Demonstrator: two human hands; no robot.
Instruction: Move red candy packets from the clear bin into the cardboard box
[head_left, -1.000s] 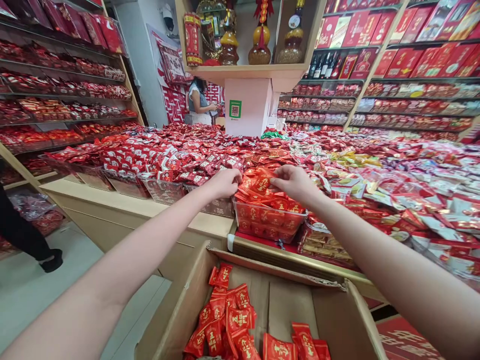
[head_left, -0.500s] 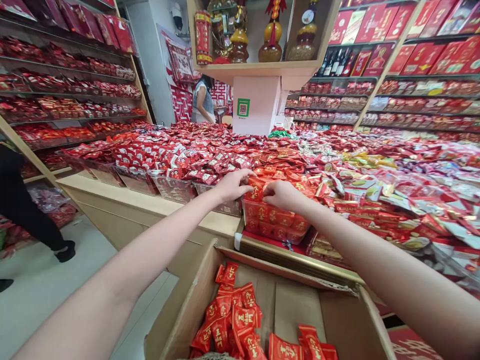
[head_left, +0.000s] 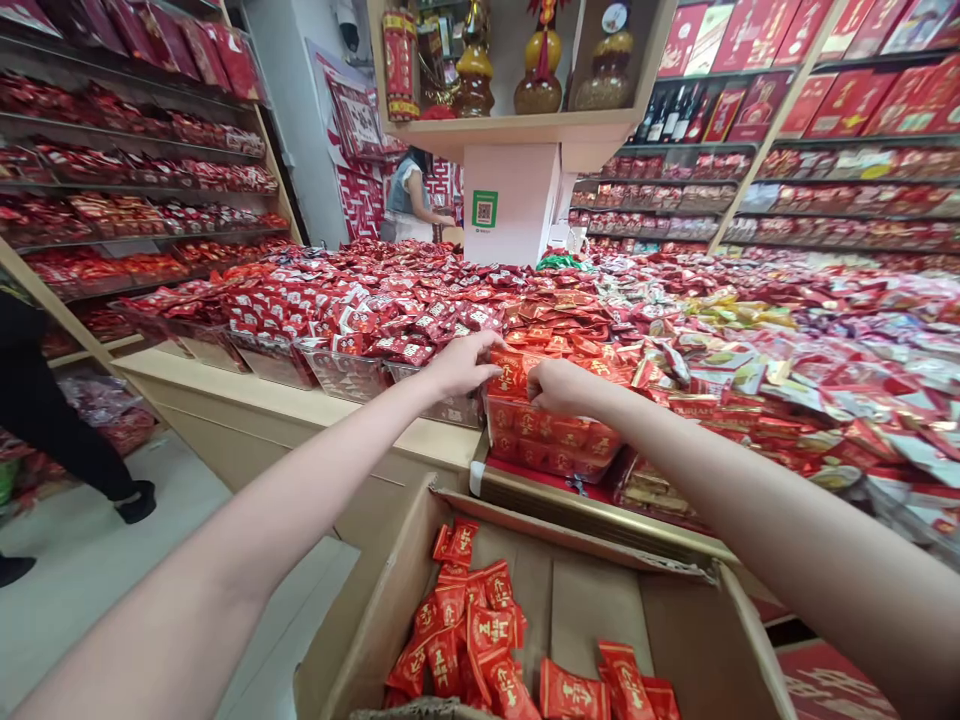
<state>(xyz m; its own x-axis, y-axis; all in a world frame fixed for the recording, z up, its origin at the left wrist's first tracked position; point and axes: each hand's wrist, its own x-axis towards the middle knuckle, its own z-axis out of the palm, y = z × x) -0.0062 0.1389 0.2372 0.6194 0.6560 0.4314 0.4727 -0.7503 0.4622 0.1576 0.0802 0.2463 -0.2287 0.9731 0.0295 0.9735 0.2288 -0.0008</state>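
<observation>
A: Just left of frame centre?
B: Your left hand (head_left: 461, 366) is extended palm-down, thumb and fingers parted, beside the packets.
A: Centre?
B: Red packets (head_left: 516, 373) heaped in a clear tub (head_left: 551, 452): likely light, slick, crushable; pinch a crimped end.
A: Right of centre?
B: Your right hand (head_left: 559, 386) curls inward over them; fingertips hidden, grip undetermined.

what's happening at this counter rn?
A person has both bare hands at a clear bin heaped with red packets: left hand at its left side, right hand over its front. Whether either grips a packet is unclear. Below, an open cardboard box holds more red packets, its floor partly bare. Another person stands behind the counter display.
</observation>
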